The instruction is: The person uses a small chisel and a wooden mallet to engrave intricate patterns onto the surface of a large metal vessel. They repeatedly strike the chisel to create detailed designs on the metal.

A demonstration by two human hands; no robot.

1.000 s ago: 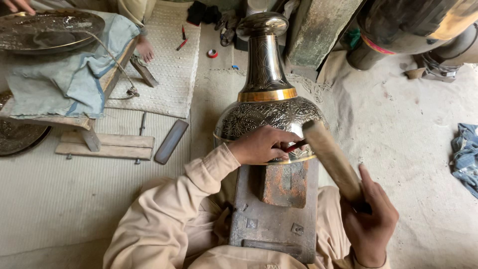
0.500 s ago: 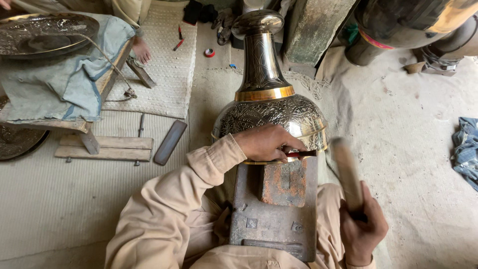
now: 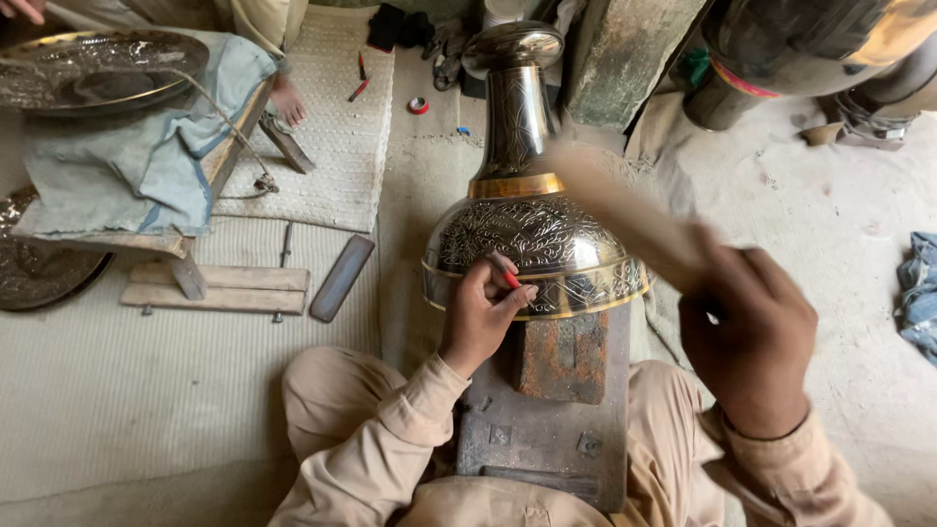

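Observation:
A large engraved metal vessel (image 3: 532, 234) with a tall neck and gold bands lies on its side over a rusty iron block (image 3: 558, 356) between my knees. My left hand (image 3: 480, 314) pinches a small red-tipped tool (image 3: 508, 276) against the vessel's lower gold band. A wooden mallet (image 3: 625, 210), blurred by motion, angles up to the left over the vessel's right shoulder, gripped in my raised right hand (image 3: 750, 332).
At the left, a low wooden bench (image 3: 171, 249) draped with blue cloth carries an engraved metal tray (image 3: 98, 70). A flat dark bar (image 3: 343, 277) lies on the mat. Another person's foot (image 3: 287, 100) rests on a white mat. A large metal vessel (image 3: 810, 44) stands top right.
My right hand has lifted and swung the mallet from low at the right up over the vessel. My left hand keeps the small tool on the band.

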